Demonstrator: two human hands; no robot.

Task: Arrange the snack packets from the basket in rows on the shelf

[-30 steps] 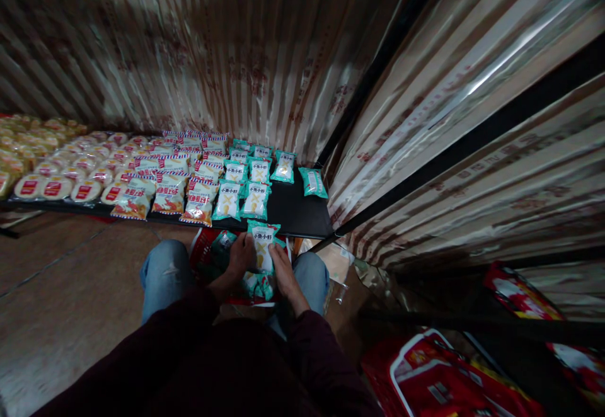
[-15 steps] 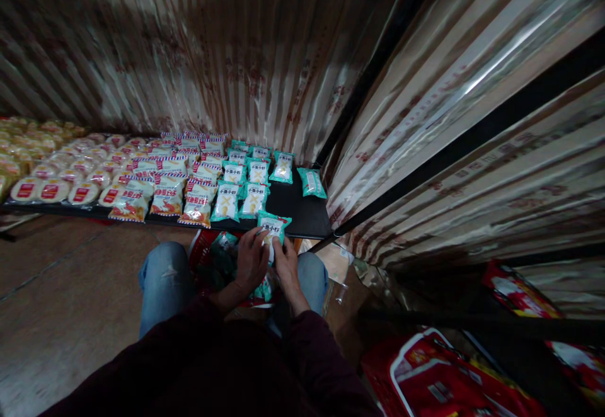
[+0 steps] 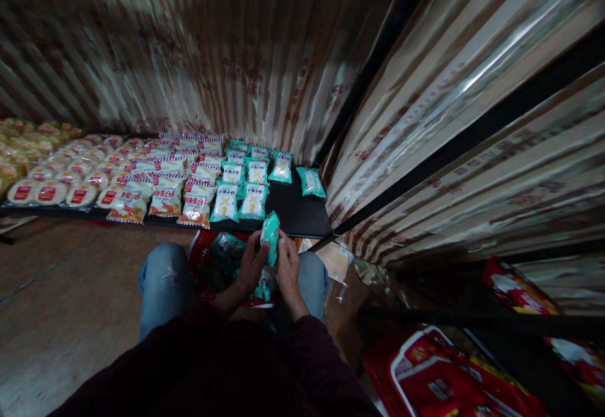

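Observation:
Both my hands grip one teal snack packet [image 3: 271, 235], turned edge-on just in front of the black shelf [image 3: 302, 212]. My left hand [image 3: 250, 266] closes on its left side and my right hand [image 3: 287, 264] on its right side. Under my hands, between my knees, a red bag [image 3: 204, 254] holds more teal packets [image 3: 265, 286]. On the shelf lie rows of matching teal packets [image 3: 241, 184], with one loose teal packet [image 3: 311, 182] at the right end.
Left of the teal rows lie red-and-white striped packets [image 3: 165, 190] and round pale packets [image 3: 51, 184]. Striped foil sheeting [image 3: 227, 51] forms the back and right walls. Red bags [image 3: 439, 373] sit on the floor at lower right. Brown floor lies to the left.
The teal packet, held flat with its face showing a second ago, has been lifted slightly and turned edge-on between my hands. The camera shifted a little.

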